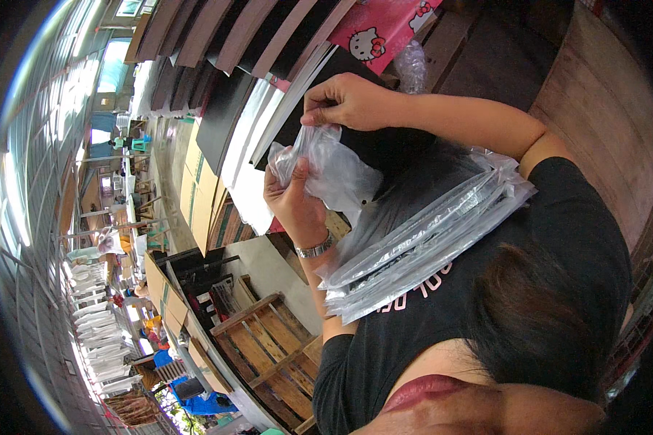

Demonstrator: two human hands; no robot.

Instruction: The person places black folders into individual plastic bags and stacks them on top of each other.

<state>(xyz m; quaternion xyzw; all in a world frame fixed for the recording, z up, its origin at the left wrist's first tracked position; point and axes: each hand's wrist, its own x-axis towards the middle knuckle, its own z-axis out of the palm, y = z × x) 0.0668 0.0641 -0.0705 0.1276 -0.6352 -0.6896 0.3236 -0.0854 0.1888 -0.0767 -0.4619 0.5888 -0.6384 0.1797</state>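
A clear plastic bag or sheet is bunched up between my two hands. My left hand, with a metal-banded watch at its wrist, is closed on the bunched plastic, thumb on top. My right hand pinches the plastic's upper edge between thumb and fingertips, just above the left. A layered bundle of folded clear plastic lies across the front of my black shirt, reaching from my left forearm to my right upper arm. Whether the held piece joins this bundle, I cannot tell.
Dark-faced boards with pale edges are stacked ahead, beside a pink sheet with cartoon cats. Flat cardboard and a wooden slatted pallet lie on my left. Beyond them, a large workshop holds tables and hanging white items.
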